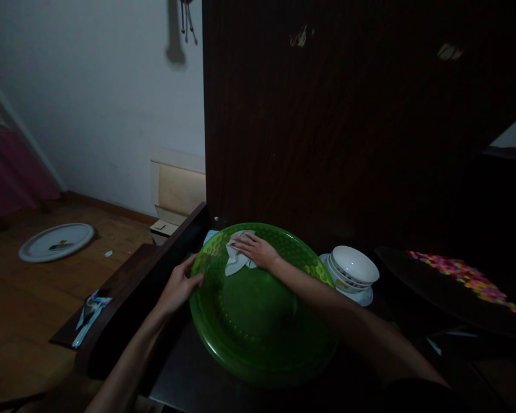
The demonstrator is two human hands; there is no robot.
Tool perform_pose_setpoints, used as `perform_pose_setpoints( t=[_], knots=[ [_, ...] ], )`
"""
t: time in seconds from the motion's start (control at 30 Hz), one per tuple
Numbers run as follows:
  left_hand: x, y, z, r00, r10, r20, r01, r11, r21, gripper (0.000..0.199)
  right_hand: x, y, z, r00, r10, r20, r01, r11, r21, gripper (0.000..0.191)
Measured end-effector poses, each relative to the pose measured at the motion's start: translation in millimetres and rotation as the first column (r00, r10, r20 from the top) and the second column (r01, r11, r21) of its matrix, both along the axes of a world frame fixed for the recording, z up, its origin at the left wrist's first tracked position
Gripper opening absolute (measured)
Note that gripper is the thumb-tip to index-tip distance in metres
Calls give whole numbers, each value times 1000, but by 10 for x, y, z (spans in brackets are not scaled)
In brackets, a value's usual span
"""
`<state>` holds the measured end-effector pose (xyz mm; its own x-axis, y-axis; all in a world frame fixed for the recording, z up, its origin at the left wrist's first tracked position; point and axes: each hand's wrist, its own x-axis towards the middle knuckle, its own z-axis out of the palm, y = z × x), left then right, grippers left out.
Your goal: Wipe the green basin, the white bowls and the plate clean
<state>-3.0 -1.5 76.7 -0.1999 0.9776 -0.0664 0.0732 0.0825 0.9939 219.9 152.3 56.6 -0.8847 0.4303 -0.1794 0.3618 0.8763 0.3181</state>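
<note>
A large round green plastic basin (258, 310) with a dimpled inner wall is tilted toward me over a dark tabletop. My left hand (179, 287) grips its left rim, thumb inside and fingers behind the edge. My right hand (258, 251) presses a crumpled white cloth (236, 263) against the upper left part of the basin's inside. The right forearm crosses over the basin and hides part of its right side. Where the basin's underside rests cannot be seen.
Stacked white bowls (355, 265) stand on a plate right of the basin. A dark wooden panel (327, 126) rises behind. A white round lid-like object (57, 242) lies on the wooden floor at left, and a flowered round item (464, 281) is at right.
</note>
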Motion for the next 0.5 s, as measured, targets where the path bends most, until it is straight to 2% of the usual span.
perform_pose_setpoints(
  t=[0.1, 0.23, 0.37, 0.5],
  knots=[
    [-3, -33, 9, 1000, 2, 1, -2, 1000, 11, 57, 273, 40, -31, 988, -139, -66, 137, 990, -33, 60],
    [0, -51, -41, 1000, 20, 16, -20, 1000, 2, 62, 531, -44, -37, 977, -199, -80, 196, 980, -44, 57],
    [-1, -43, -123, 997, 32, 63, -32, 999, -5, 69, 619, -110, 48, 971, -228, -69, 223, 972, -73, 53],
    [4, -46, -126, 997, 35, 71, -35, 999, -4, 70, 609, -173, 193, 962, -256, -91, 250, 966, -72, 49]
  ],
)
